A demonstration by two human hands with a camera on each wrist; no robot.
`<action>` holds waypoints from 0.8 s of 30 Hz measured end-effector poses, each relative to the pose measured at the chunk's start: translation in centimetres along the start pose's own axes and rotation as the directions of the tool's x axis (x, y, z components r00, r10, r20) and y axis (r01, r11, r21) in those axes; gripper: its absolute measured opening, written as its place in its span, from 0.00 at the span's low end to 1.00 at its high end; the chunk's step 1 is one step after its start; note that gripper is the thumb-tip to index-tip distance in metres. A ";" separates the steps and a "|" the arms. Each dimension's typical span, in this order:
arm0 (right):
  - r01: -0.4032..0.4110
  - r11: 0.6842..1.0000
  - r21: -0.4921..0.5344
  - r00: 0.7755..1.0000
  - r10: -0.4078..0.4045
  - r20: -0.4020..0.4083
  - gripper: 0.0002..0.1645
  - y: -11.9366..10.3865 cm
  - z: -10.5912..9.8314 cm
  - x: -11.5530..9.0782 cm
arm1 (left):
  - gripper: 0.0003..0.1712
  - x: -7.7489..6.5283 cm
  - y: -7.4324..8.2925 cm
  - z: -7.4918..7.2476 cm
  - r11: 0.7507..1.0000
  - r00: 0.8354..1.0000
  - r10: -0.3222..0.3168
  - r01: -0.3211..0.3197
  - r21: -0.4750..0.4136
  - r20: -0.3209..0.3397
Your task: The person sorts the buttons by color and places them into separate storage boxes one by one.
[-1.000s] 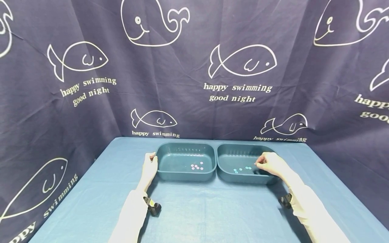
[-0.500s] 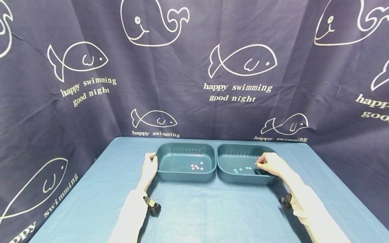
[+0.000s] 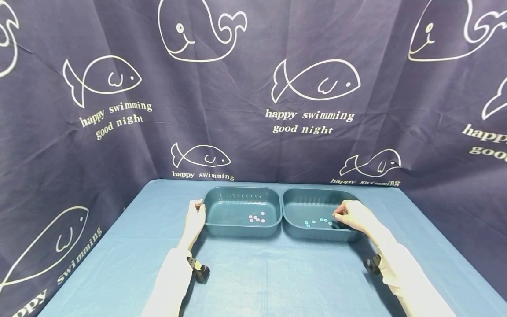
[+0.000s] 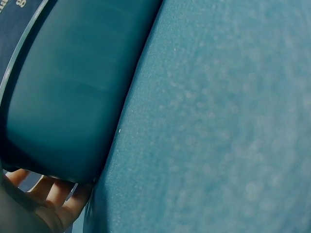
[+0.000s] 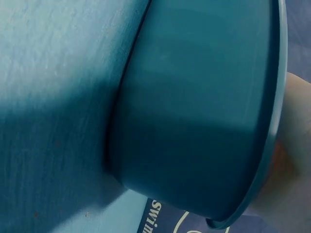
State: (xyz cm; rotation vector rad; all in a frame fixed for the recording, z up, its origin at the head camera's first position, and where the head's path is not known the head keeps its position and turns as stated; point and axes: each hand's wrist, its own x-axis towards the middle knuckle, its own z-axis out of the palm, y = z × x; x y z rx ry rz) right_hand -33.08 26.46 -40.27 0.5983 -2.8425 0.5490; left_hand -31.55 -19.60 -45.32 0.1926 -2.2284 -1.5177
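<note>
Two dark teal rectangular bins stand side by side in the head view. In the left bin (image 3: 241, 230) lie several small pale pink rings (image 3: 257, 219). The right bin (image 3: 317, 233) has several small light blue rings (image 3: 323, 220) on its floor. My left hand (image 3: 195, 219) rests against the left bin's outer end; in the left wrist view its fingers (image 4: 56, 191) touch the end wall. Over the right bin's near right corner is my right hand (image 3: 354, 214), fingers curled and thumb and fingertips together. No ring shows between the tips, and the palm side is hidden.
A light blue cloth covers the table (image 3: 277, 277). Behind and at both sides hangs a dark curtain (image 3: 253, 132) with white fish and whale drawings. Black wrist cameras sit on both sleeves. The bins stand toward the table's back edge.
Another light blue ring now lies in the right bin, just left of my right hand's fingertips. Both hands stay almost where they were.
</note>
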 end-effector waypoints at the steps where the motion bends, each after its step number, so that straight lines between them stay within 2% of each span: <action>1: 0.001 1.000 0.000 1.000 -0.001 -0.006 0.06 -0.1 0.0 -0.1 | 0.15 0.0 0.0 0.0 1.000 1.000 -0.001 0.001 -0.002 0.002; 11: 0.052 0.999 0.007 0.985 -0.050 -0.165 0.07 -3.3 -0.4 -2.0 | 0.15 0.8 0.1 -0.3 1.000 1.000 0.003 -0.003 0.018 0.012; 15: 0.027 0.998 0.054 0.977 -0.015 -0.210 0.07 -5.1 -0.8 -3.1 | 0.15 1.3 0.0 -0.5 1.000 1.000 -0.012 0.012 -0.009 0.010; 17: 0.021 0.997 0.080 0.963 0.001 -0.270 0.05 -6.0 -1.0 -3.6 | 0.16 1.5 0.0 -0.8 0.999 0.999 -0.027 0.028 -0.043 0.019; 20: 0.039 0.993 0.114 0.928 0.007 -0.372 0.03 -7.2 -1.3 -4.3 | 0.22 2.0 0.1 -1.5 0.987 0.989 -0.117 0.126 -0.101 0.086; 23: 0.071 0.990 0.122 0.895 -0.009 -0.447 0.04 -8.0 -1.7 -5.0 | 0.30 2.4 0.3 -2.6 0.966 0.959 -0.203 0.229 -0.118 0.195; 24: 0.076 0.990 0.117 0.888 -0.014 -0.460 0.04 -8.2 -1.8 -5.2 | 0.31 2.4 0.5 -3.0 0.964 0.953 -0.220 0.246 -0.104 0.209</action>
